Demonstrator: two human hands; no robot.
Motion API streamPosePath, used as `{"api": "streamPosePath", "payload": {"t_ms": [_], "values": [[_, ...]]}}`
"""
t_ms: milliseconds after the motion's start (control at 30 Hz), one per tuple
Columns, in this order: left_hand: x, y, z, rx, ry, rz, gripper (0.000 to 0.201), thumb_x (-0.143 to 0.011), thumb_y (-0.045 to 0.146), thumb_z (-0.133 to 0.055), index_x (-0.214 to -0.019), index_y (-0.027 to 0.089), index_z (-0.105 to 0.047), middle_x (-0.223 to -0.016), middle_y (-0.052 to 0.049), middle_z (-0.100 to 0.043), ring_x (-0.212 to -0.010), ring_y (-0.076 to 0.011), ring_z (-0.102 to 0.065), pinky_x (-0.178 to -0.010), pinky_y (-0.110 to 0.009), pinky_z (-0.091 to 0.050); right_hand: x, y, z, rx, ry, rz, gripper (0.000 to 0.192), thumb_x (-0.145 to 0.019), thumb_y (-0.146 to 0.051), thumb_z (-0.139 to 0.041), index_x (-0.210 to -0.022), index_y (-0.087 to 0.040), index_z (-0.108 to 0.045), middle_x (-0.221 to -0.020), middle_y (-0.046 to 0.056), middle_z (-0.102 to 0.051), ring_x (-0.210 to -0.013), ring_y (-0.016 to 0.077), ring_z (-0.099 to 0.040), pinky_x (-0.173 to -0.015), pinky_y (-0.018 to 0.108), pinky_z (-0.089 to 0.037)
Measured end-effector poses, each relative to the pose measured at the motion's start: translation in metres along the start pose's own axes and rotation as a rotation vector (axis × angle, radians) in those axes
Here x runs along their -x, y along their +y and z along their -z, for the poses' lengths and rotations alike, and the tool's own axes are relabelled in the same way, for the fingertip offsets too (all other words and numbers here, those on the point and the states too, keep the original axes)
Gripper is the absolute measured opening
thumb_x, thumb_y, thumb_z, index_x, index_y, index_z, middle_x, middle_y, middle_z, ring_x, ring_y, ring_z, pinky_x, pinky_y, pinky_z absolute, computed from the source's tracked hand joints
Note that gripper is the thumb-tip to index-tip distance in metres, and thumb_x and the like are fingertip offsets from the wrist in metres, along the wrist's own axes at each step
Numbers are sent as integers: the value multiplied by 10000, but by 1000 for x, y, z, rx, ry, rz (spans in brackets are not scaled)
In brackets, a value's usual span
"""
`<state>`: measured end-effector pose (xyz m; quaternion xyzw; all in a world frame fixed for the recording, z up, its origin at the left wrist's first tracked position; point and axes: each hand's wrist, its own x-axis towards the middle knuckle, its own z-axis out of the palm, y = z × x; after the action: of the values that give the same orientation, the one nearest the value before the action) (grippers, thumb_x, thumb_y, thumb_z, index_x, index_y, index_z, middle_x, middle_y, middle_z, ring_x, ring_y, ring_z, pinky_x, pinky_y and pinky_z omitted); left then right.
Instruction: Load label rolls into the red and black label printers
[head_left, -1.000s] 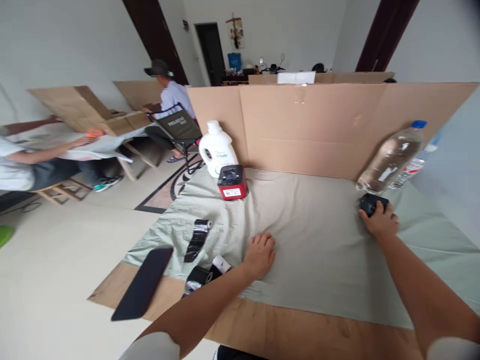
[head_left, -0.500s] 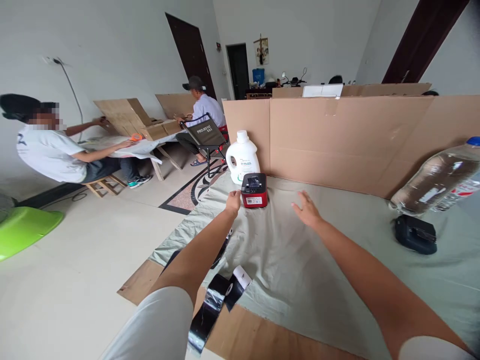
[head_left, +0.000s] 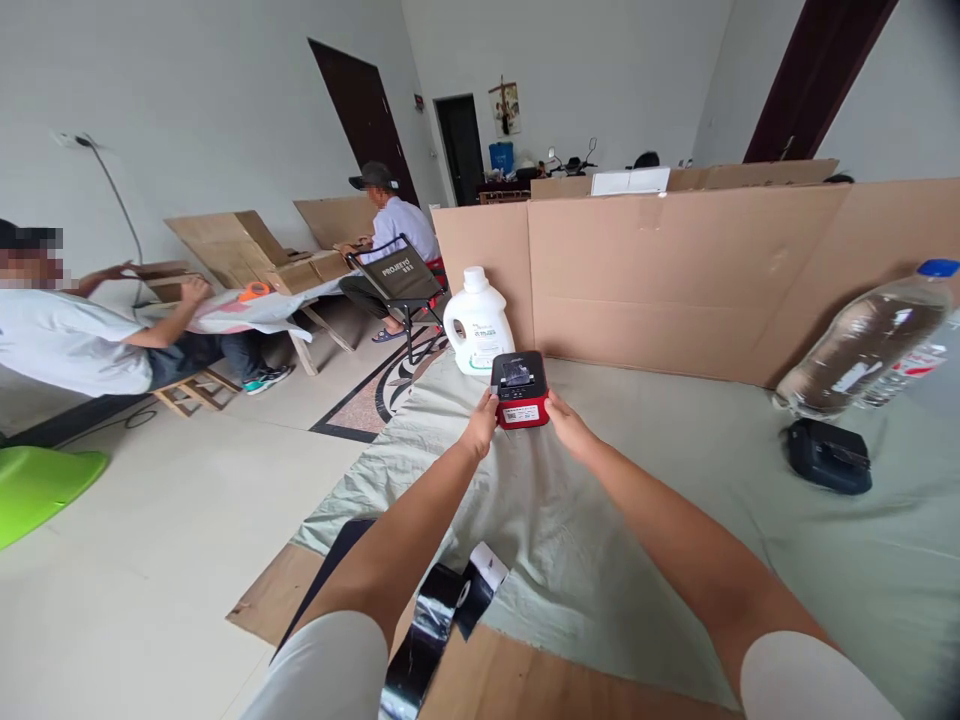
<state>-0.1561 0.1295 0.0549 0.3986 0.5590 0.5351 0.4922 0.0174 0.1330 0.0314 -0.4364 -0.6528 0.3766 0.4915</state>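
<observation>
One red label printer [head_left: 519,389] stands upright on the grey-green cloth [head_left: 660,500] that covers the worktop, toward its far left part, just in front of a single white detergent jug [head_left: 478,333] and the cardboard screen [head_left: 675,270]. The left hand [head_left: 481,427] presses its left side and the right hand [head_left: 564,420] its right side, so each grip is closed on the printer from opposite flanks. The printer's labelled front faces the person and its dark top with the slot faces up; it is boxy, so no long axis can be told.

Two clear plastic bottles [head_left: 862,345] stand at the far right, close together. One black case [head_left: 828,456] lies on the cloth just before them, well apart from the printer. Two ribbon rolls [head_left: 457,600] lie near the near edge, black film trailing from them. Two other people [head_left: 82,340] sit at another table to the left.
</observation>
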Motion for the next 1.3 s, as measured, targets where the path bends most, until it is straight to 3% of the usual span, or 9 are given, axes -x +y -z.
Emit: {"api": "streamPosePath", "payload": {"t_ms": [167, 333, 467, 600, 800, 900, 1000, 1167, 1300], "values": [[71, -3, -45, -33, -116, -253, 462, -978, 394, -449, -1414, 245, -481, -1465, -24, -512, -1394, -233, -422, -1159, -406, -355, 84, -37, 76, -49, -80, -45, 648, -927, -656, -385, -1473, -309, -405, -1499, 8, -474, -1421, 225, -396, -1165, 456, -353], [163, -30, -92, -118, -216, -206, 543, -982, 483, -416, -1468, 242, -405, -1530, -44, -424, -1435, -241, -363, -1199, -445, -286, 192, -67, 140, -2, 30, -152, 605, -921, -632, -442, -1445, -329, -449, -1492, 23, -484, -1407, 266, -417, -1150, 524, -372], [226, -58, -113, -146, -257, -111, 572, -973, 528, -400, -1473, 250, -402, -1542, -61, -404, -1440, -264, -351, -1192, -460, -302, 264, -67, 160, 35, 93, -268, 591, -926, -601, -465, -1455, -341, -426, -1519, 17, -445, -1431, 279, -377, -1174, 560, -323], [261, -71, -119, -145, -292, -52, 611, -956, 547, -423, -1491, 255, -376, -1566, -56, -363, -1467, -255, -297, -1218, -435, -249, 309, -61, 162, 42, 151, -346, 594, -939, -577, -459, -1478, -338, -385, -1550, 9, -398, -1451, 271, -339, -1189, 530, -320], [265, -73, -112, -88, -355, -74, 592, -943, 513, -468, -1469, 254, -394, -1535, -65, -414, -1421, -246, -374, -1200, -430, -281, 313, -48, 168, 115, 193, -260, 543, -948, -550, -452, -1440, -320, -439, -1474, 62, -495, -1348, 274, -474, -1107, 516, -426], [252, -71, -108, -33, -351, -12, 588, -912, 479, -531, -1443, 249, -422, -1502, -83, -451, -1358, -269, -447, -1149, -447, -348, 289, -43, 173, 226, 286, -115, 536, -952, -551, -432, -1430, -308, -440, -1517, 78, -419, -1384, 282, -414, -1092, 530, -423], [231, -66, -108, 14, -356, -5, 629, -874, 400, -577, -1461, 266, -395, -1572, -65, -345, -1425, -282, -347, -1167, -456, -296, 263, -42, 171, 327, 262, 37, 459, -981, -516, -361, -1338, -295, -547, -1553, 60, -365, -1437, 279, -327, -1134, 547, -354], [196, -60, -109, 95, -577, -52, 730, -710, 192, -575, -1420, 320, -470, -1632, 55, -187, -1515, -270, -82, -1217, -465, -137, 251, -39, 155, 463, 322, 313, 319, -959, -395, -439, -893, -241, -711, -1468, 44, -467, -1371, 298, -389, -1111, 556, -353], [186, -69, -113, 247, -678, -11, 738, -605, 147, -546, -1327, 297, -574, -1616, 65, -227, -1500, -286, -152, -1218, -441, -156, 259, -31, 143, 550, 414, 411, 126, -880, -308, -568, -895, -239, -673, -1434, 55, -474, -1325, 316, -415, -1078, 581, -367]]}}
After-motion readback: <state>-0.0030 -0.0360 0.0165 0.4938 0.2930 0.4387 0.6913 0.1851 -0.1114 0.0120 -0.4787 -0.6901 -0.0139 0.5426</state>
